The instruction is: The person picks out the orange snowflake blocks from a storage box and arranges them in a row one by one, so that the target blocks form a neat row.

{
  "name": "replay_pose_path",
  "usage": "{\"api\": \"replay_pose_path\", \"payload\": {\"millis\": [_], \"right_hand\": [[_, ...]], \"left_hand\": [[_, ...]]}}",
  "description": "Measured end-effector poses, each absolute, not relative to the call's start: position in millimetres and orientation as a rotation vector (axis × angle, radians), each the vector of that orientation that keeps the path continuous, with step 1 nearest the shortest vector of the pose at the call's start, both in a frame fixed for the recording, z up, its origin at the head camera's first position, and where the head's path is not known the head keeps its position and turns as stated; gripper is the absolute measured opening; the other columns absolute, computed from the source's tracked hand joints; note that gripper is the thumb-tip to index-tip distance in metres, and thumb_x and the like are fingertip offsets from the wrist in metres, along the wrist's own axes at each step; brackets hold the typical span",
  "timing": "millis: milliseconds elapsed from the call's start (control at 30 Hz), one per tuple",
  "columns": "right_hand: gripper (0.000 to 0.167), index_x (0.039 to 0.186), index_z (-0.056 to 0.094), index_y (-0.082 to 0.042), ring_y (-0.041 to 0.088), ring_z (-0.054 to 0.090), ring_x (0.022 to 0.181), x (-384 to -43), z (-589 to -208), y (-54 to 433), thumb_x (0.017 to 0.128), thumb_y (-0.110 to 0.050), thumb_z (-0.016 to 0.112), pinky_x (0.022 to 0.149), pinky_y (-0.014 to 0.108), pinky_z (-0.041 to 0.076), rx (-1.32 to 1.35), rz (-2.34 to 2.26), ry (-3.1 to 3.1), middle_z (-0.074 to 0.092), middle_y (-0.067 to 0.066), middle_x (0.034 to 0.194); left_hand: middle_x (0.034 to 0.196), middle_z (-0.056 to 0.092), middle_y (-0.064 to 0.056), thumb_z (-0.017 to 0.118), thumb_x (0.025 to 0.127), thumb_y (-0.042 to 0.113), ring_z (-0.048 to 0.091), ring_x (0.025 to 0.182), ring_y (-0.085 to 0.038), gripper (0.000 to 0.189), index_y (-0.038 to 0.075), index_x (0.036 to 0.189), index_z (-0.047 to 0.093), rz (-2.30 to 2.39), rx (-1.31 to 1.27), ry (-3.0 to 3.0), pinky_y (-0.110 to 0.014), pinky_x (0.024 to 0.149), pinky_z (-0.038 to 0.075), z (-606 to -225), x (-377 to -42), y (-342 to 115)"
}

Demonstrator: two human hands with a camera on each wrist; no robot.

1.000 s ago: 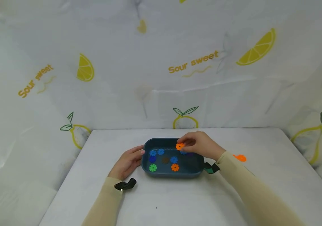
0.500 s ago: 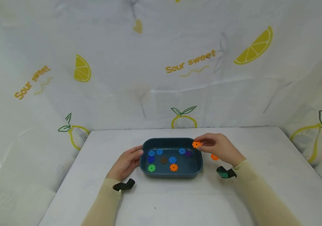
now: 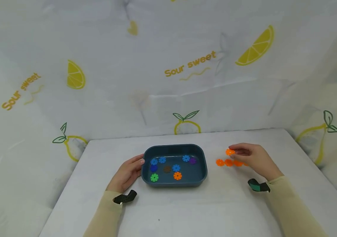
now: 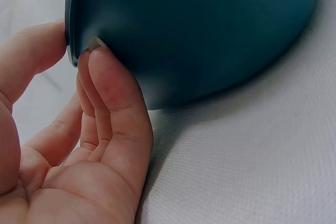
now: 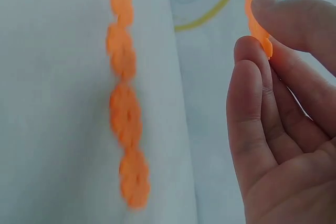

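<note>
A dark blue-green tray (image 3: 174, 184) stands on the white table, and my left hand (image 3: 125, 174) holds its left end. The left wrist view shows the thumb and fingers at the rim of the tray (image 4: 199, 30). To the right of the tray, my right hand (image 3: 258, 161) pinches an orange notched plastic disc (image 3: 229, 151) between thumb and fingers, above the table. Just below that disc lies a row of orange discs (image 3: 228, 163), its right end partly hidden by the hand. In the right wrist view these row discs (image 5: 126, 111) appear end to end, apart from the held disc (image 5: 259, 27).
Inside the tray lie several blue discs (image 3: 176, 168), a green disc (image 3: 154, 177), a brown disc (image 3: 167, 169), a purple disc (image 3: 192, 160) and an orange disc (image 3: 178, 175). Behind the table hangs a white lemon-print cloth (image 3: 156, 98).
My right hand has carried the orange disc from over the tray rightward to above the orange row, which has come into fuller view. My left hand stays at the tray. The head view has shifted slightly.
</note>
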State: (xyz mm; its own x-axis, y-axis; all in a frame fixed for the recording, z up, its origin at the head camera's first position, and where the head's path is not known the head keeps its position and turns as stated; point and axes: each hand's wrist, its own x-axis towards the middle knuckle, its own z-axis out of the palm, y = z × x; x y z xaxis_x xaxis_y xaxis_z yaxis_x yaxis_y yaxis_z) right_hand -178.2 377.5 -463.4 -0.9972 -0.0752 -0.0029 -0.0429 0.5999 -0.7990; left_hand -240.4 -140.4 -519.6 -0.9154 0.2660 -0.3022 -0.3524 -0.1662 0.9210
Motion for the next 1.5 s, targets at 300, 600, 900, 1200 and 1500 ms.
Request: {"api": "replay_pose_path", "payload": {"millis": [300, 600, 900, 1200, 1500], "right_hand": [[0.045, 0.139, 0.073, -0.025, -0.018, 0.061, 0.102, -164, -477, 419, 0.1, -0.048, 0.077, 0.086, 0.014, 0.051, -0.019, -1.219, 2.912, 0.076, 0.006, 0.136], [0.047, 0.139, 0.074, -0.021, -0.023, 0.051, 0.097, -159, -480, 435, 0.1, -0.048, 0.077, 0.083, 0.017, 0.048, 0.031, -1.108, 2.971, 0.075, 0.011, 0.137], [0.05, 0.137, 0.074, -0.019, 0.018, 0.069, 0.112, -161, -483, 440, 0.098, -0.051, 0.078, 0.084, 0.019, 0.049, 0.047, -1.046, 2.969, 0.079, 0.011, 0.126], [0.05, 0.136, 0.074, -0.014, 0.038, 0.072, 0.116, -158, -485, 446, 0.098, -0.047, 0.079, 0.084, 0.023, 0.049, 0.057, -1.01, 2.979, 0.078, 0.013, 0.122], [0.045, 0.131, 0.076, -0.015, 0.032, 0.072, 0.111, -159, -490, 447, 0.097, -0.043, 0.082, 0.083, 0.024, 0.05, 0.055, -0.973, 2.997, 0.079, 0.007, 0.114]], "left_hand": [[0.156, 0.061, -0.014, 0.073, 0.104, 0.023, 0.065, 0.131, -0.022, 0.058, 0.008, 0.157, 0.053, 2.129, -0.126, 1.72, -0.031, 0.104, 0.059, -520, -237, -143], [0.155, 0.062, -0.013, 0.072, 0.106, 0.023, 0.066, 0.129, -0.021, 0.057, 0.008, 0.157, 0.052, 2.131, -0.13, 1.72, -0.031, 0.103, 0.059, -519, -236, -146], [0.158, 0.059, -0.013, 0.074, 0.104, 0.025, 0.065, 0.132, -0.021, 0.061, 0.008, 0.158, 0.051, 2.133, -0.126, 1.698, -0.031, 0.104, 0.059, -516, -238, -146], [0.16, 0.057, -0.013, 0.073, 0.105, 0.025, 0.063, 0.132, -0.022, 0.062, 0.007, 0.159, 0.049, 2.125, -0.085, 1.679, -0.03, 0.106, 0.058, -515, -240, -142], [0.158, 0.059, -0.013, 0.073, 0.105, 0.023, 0.064, 0.131, -0.022, 0.059, 0.008, 0.158, 0.052, 2.132, -0.108, 1.678, -0.031, 0.105, 0.059, -516, -239, -141]]}}
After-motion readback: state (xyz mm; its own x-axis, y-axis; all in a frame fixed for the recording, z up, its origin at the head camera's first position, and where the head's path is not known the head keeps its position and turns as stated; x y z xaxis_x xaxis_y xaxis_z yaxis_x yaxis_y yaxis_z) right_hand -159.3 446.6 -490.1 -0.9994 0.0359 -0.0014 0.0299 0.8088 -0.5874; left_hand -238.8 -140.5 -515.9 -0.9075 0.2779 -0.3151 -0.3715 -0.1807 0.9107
